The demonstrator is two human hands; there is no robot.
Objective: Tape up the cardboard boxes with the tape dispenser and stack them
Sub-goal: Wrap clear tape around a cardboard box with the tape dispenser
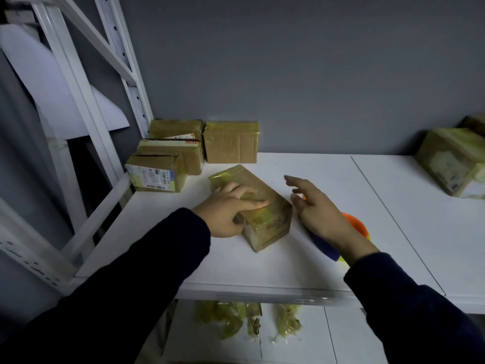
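Observation:
A small cardboard box point(265, 222) wrapped in yellowish tape lies at an angle in the middle of the white table point(301, 264). My left hand point(228, 210) grips its near left end, fingers over the top and thumb against the side. Just right of the box, my right hand point(315, 208) hovers with fingers spread and holds nothing. Under that hand lies the tape dispenser point(354, 224), orange with a blue handle, mostly hidden by the hand and wrist.
Several taped boxes point(231, 141) stand grouped at the table's back left, one point(154, 174) with a shipping label. Another taped box point(451, 164) sits at the far right. A white metal shelf frame point(86, 106) rises on the left. Crumpled tape scraps point(249, 321) lie on the floor below.

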